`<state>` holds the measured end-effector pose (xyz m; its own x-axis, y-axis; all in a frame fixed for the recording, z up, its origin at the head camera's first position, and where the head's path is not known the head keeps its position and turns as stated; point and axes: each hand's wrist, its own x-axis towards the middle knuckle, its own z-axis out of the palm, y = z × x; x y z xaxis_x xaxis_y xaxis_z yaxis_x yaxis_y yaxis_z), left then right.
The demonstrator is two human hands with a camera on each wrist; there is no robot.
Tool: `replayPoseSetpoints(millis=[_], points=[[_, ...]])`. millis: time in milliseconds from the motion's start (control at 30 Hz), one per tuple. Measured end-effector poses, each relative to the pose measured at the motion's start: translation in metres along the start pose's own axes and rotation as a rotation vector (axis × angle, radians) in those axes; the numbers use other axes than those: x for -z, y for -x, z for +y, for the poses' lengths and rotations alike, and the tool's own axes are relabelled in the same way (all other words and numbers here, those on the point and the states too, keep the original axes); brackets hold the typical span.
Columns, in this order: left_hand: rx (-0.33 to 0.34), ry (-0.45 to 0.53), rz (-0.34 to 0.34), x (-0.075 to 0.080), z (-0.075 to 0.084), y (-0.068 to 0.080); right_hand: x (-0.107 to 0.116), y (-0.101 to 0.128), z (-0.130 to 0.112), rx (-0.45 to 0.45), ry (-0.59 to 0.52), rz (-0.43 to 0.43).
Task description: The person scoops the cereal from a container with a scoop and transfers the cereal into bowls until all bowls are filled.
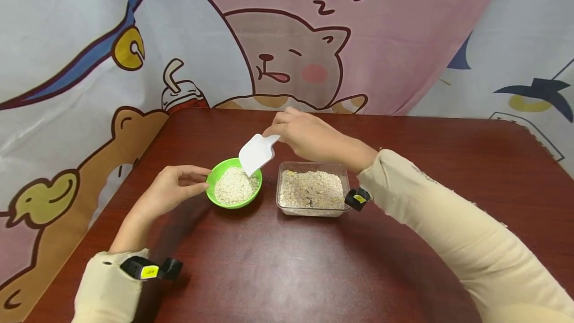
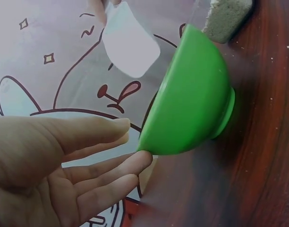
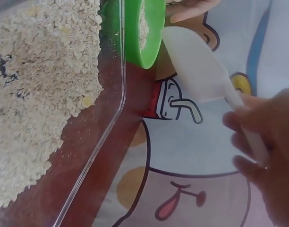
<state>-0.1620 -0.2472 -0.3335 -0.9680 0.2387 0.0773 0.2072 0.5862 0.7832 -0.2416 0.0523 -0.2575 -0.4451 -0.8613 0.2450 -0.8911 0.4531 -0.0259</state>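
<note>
**Scoop tipped over the green bowl, other hand steadying the rim**

So the right hand (image 1: 309,136) has its fingers wrapped round the handle of a white scoop (image 1: 256,153), holding it tilted mouth-down right over the green bowl (image 1: 233,184). That angle makes sense for letting the oats (image 1: 234,187) slide off into the bowl rather than onto the table (image 1: 287,263).

The left hand (image 1: 172,188) sits at the bowl's near-left edge, fingers mostly straight, with fingertips (image 2: 143,158) touching the rim. It looks like a brace so the light bowl doesn't skid, not a real grab. Hard to say from the wrist view if the thumb is actually pressing.

The clear tub (image 1: 312,189) of oats sits just beside the bowl on the right, close enough that the scoop only has a short trip across.
</note>
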Motion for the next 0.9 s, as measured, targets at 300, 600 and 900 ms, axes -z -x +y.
replayPoseSetpoints(millis=[300, 600, 900], points=[[-0.047, 0.014, 0.045, -0.002, 0.021, 0.002, 0.011, 0.025, 0.001, -0.035, -0.063, 0.016], [-0.123, 0.04, -0.055, -0.036, 0.045, -0.01, 0.013, 0.057, 0.011, -0.073, -0.06, 0.025], [-0.148, 0.053, -0.101, -0.07, 0.063, -0.026, 0.011, 0.082, 0.022, -0.124, -0.057, -0.024]])
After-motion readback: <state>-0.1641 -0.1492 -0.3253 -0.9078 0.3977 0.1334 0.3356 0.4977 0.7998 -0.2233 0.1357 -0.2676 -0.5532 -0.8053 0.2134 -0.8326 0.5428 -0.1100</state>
